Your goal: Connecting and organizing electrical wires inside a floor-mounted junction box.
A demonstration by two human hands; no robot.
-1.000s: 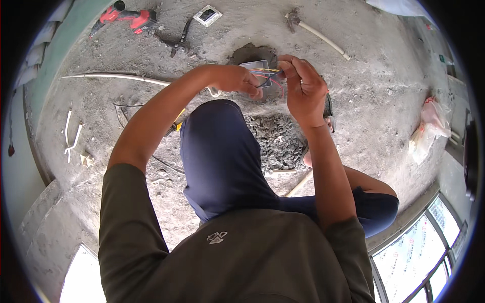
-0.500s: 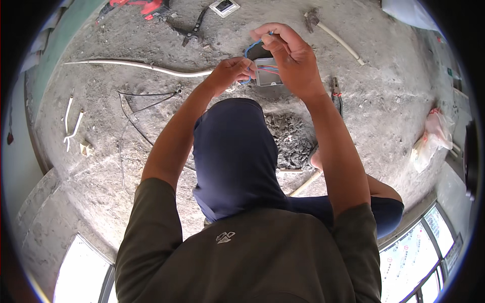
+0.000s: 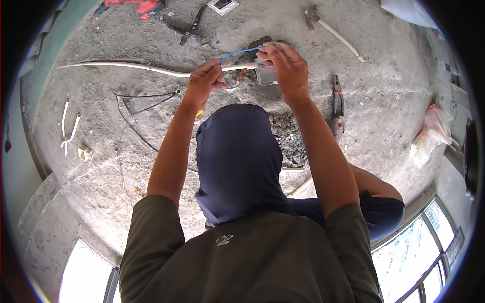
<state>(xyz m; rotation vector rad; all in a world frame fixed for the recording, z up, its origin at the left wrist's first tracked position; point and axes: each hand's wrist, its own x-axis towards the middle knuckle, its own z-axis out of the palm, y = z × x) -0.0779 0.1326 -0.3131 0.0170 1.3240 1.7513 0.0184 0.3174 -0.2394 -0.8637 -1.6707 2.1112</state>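
Note:
A blue wire (image 3: 236, 52) arches between my two hands. My left hand (image 3: 203, 83) pinches its left end, fingers closed, beside a white conduit pipe (image 3: 166, 71). My right hand (image 3: 289, 71) grips the other end between thumb and fingers, above a grey junction box (image 3: 267, 77) set in the floor. The pipe runs past my left hand to the box's left side. Below the pipe, a short red wire (image 3: 242, 76) curves between my left hand and the box. My right fingers cover part of the box and the wires at it.
A hammer (image 3: 336, 36) and red-banded pliers (image 3: 338, 97) lie to the right. Farther left are a red power tool (image 3: 146, 7), black cutters (image 3: 189, 33) and a white square plate (image 3: 223, 6). Black cable (image 3: 144, 96), loose rubble (image 3: 289, 139) and a plastic bag (image 3: 433, 132) also lie around.
My left hand has moved left, away from the box, and my right hand has come down. The blue wire now stretches wider between them, and the pipe end shows at the box.

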